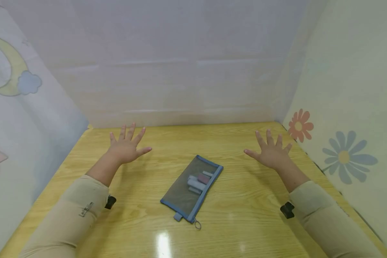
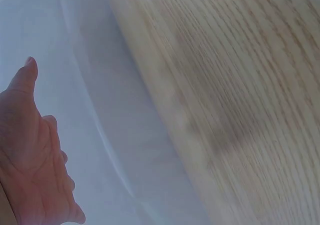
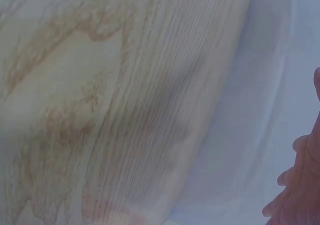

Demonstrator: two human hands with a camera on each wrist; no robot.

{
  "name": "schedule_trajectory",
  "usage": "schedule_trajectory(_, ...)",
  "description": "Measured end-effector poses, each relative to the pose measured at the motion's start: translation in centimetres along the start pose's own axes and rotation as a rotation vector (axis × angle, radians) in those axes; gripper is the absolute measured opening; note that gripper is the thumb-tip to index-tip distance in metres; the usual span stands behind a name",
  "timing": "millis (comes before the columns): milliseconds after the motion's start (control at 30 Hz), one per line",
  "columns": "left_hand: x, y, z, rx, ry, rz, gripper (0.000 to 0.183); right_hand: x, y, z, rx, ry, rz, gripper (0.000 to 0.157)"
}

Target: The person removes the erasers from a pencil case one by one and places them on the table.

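A dark mesh zipper pouch [image 1: 180,186] with blue edging lies slanted on the wooden table. Through the mesh show several small whitish pieces and one reddish piece, their kind unclear. To the pouch's left, my left hand [image 1: 125,148] is held above the table with fingers spread, holding nothing. My right hand [image 1: 272,154] hovers likewise on the pouch's right side, fingers apart and nothing in it. The left wrist view shows the left palm [image 2: 35,160] with the thumb up; in the right wrist view only part of the right hand [image 3: 302,190] appears at the edge.
The wood-grain table [image 1: 238,225] meets a pale sheet [image 1: 187,79] at its back edge. Printed side sheets stand left and right, with a moon [image 1: 14,68] and flowers [image 1: 343,157]. A metal ring [image 1: 197,225] hangs from the pouch's zipper.
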State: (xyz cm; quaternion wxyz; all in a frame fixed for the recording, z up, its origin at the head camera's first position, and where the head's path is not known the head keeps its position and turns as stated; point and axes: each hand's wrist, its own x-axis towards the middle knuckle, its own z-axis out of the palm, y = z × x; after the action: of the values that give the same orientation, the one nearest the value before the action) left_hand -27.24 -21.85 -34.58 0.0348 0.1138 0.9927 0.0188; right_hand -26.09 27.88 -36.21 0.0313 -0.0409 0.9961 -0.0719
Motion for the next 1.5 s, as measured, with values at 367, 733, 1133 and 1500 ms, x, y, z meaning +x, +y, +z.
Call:
schedule_trajectory(367, 0.14, 0.13, 0.03, 0.027, 0.006, 0.005, 0.087, -0.02, -0.12, 0.12, -0.004, -0.020, -0.007, 0.096)
schedule_trajectory(733, 0.15, -0.03, -0.52, 0.012, -0.001, -0.003, 0.086, 0.19, -0.34, 0.05, -0.002, -0.012, -0.017, 0.096)
schedule_trajectory(1133, -0.02, -0.21, -0.34, 0.014, 0.002, -0.003, 0.088, 0.36, -0.47, 0.22, 0.007, -0.003, -0.023, 0.096)
schedule_trajectory(1500, 0.48, 0.17, 0.27, -0.031, 0.013, 0.016, 0.086, 0.27, -0.59, 0.28, 0.024, 0.006, -0.038, 0.093)
